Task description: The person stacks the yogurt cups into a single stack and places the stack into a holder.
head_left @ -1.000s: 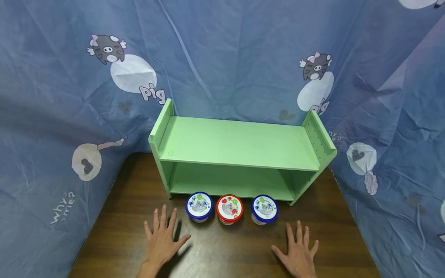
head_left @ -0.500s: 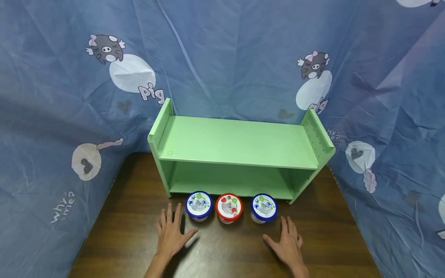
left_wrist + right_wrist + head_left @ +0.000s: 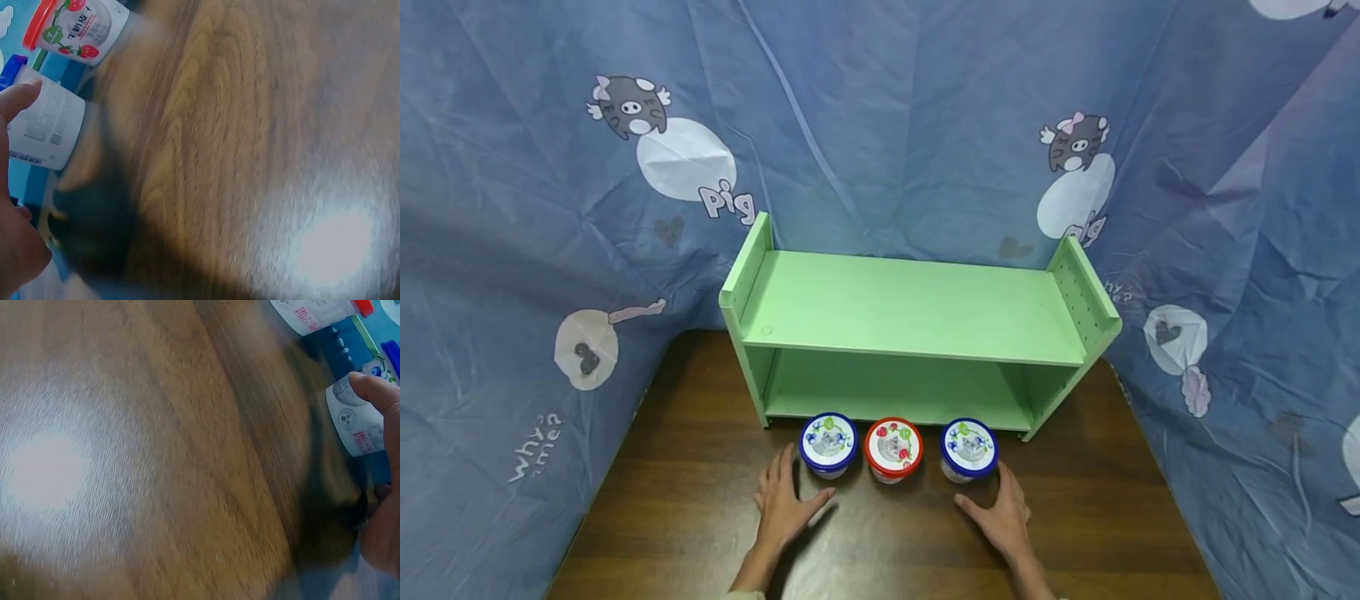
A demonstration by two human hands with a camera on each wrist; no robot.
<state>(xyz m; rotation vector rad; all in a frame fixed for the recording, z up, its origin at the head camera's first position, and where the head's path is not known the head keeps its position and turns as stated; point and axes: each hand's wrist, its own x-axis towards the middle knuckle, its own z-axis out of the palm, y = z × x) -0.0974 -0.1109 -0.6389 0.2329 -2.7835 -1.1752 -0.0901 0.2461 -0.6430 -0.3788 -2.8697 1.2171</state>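
Three lidded tubs stand upright in a row on the brown table. At the left is a blue-lidded tub (image 3: 828, 442), in the middle a red-lidded tub (image 3: 893, 447), at the right a second blue-lidded tub (image 3: 969, 448). My left hand (image 3: 784, 507), thumb spread from the fingers, is at the near left side of the left tub. My right hand (image 3: 1003, 515) is at the near right side of the right tub in the same pose. In each wrist view the thumb overlaps the white wall of a blue-lidded tub (image 3: 53, 125); the other fingers are mostly hidden.
A green two-level shelf (image 3: 917, 308) with raised side panels stands right behind the tubs. Blue printed cloth (image 3: 880, 125) hangs behind it and along both sides. Brown tabletop (image 3: 895, 550) lies between my forearms, shiny with reflected light.
Both hands have moved inward and forward, from apart on the table to beside the two blue-lidded tubs. Their spread fingers have drawn closer together. The tubs stay in place.
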